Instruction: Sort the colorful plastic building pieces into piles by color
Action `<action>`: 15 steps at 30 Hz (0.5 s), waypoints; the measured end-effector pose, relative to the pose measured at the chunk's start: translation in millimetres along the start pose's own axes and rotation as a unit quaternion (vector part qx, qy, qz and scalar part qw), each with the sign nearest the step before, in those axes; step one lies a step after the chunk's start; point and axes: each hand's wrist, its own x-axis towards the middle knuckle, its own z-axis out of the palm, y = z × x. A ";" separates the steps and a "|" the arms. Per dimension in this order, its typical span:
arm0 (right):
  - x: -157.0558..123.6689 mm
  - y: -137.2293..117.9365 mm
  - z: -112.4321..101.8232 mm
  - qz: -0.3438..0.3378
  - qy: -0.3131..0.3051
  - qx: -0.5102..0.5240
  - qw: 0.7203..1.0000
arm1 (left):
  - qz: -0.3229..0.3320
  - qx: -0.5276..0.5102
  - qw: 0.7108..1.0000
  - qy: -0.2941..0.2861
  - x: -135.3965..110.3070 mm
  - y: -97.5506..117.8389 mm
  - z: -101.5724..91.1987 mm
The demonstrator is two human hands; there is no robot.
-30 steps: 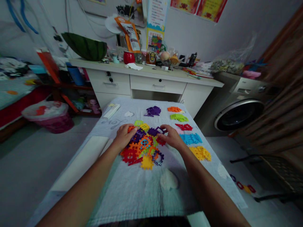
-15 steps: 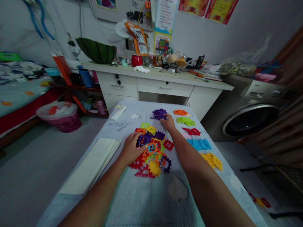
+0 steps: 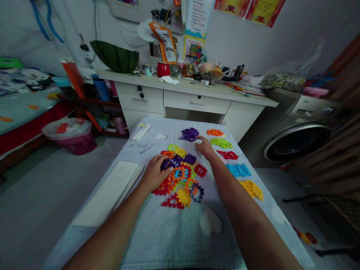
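My left hand (image 3: 154,175) rests at the left side of a mixed pile of toothed plastic building pieces, thumb and fingers apart. Beside its fingertips lies a purple piece (image 3: 174,162); an orange piece (image 3: 180,174) with a blue window-like centre is near the thumb. Other pieces in the pile include a yellow gear-shaped one (image 3: 183,197) and a red triangular one (image 3: 172,202). My right hand (image 3: 205,147) hovers just right of a purple heap (image 3: 189,134), its fingers loosely apart and nothing visible in them.
Sorted heaps line the table's right side: orange (image 3: 215,132), green (image 3: 221,143), red (image 3: 227,155), blue (image 3: 238,170) and yellow (image 3: 251,189). A folded white cloth (image 3: 108,195) and a white box (image 3: 141,132) lie left. A desk (image 3: 140,101) stands behind; a washing machine (image 3: 292,131) is right.
My right hand has drawn back slightly right from the purple heap, its fingers loosening. My left hand has shifted a little left, and the purple piece by it now lies flatter.
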 end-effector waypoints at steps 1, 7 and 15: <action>-8.5 -3.8 -5.4 0.007 -0.023 -0.004 1.000 | 0.004 0.003 1.000 0.004 0.2 0.9 -0.7; -66.4 -30.8 -42.5 -0.051 -0.187 -0.098 0.976 | 0.018 0.055 0.998 0.014 0.4 7.9 -7.6; -149.7 -34.1 -60.1 -0.131 -0.287 -0.182 0.931 | 0.011 0.121 0.983 -0.141 -11.9 19.1 -26.9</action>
